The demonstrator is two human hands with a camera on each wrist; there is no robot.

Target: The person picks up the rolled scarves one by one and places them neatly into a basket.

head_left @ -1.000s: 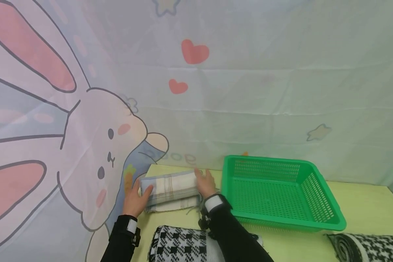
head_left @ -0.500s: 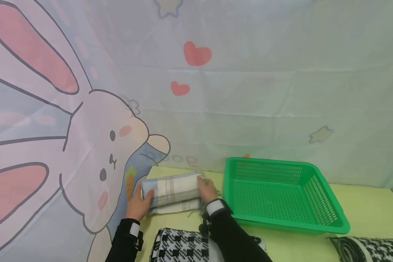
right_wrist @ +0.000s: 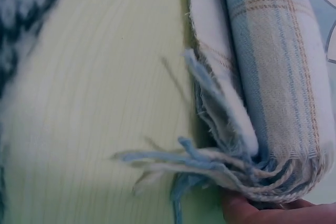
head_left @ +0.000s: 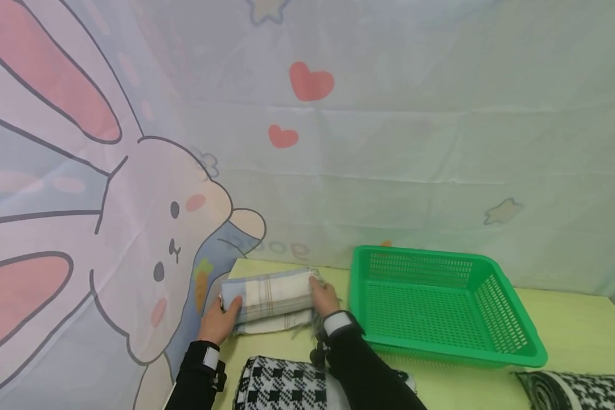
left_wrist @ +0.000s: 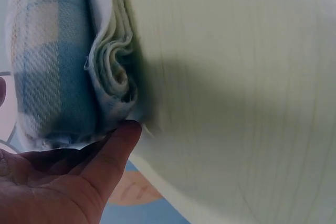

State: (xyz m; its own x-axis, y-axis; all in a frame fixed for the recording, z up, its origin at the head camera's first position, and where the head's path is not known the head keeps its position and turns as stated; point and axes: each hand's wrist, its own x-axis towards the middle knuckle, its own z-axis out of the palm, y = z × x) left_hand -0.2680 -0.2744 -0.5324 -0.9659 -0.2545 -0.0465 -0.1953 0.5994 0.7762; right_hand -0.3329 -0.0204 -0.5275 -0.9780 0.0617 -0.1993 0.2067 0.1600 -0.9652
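Observation:
A scarf (head_left: pixel 274 291) in white, pale blue and tan plaid lies rolled up at the back left of the table. My left hand (head_left: pixel 217 323) grips its left end, thumb on the near face. In the left wrist view, the fingers of that hand (left_wrist: pixel 100 174) reach along the end of the roll, where the layers curl. The other end is held by my right hand (head_left: pixel 325 297), beside the fringe. The right wrist view has blue and cream tassels (right_wrist: pixel 210 162) hanging off that end, over the fingers (right_wrist: pixel 241 208). A loose flap lies along the roll's near side.
Right of the scarf stands a green plastic basket (head_left: pixel 441 352) with nothing in it. A folded black-and-white houndstooth cloth (head_left: pixel 282 384) lies in front, partly behind my right sleeve. Another black-and-white roll (head_left: pixel 589 390) lies at the right. Behind the pale yellow table (head_left: pixel 569 319) hangs a printed curtain (head_left: pixel 415 142).
My right hand has come down and closed on the fringed end. My left fingers have drawn in closer to the other end. The scarf has hardly moved.

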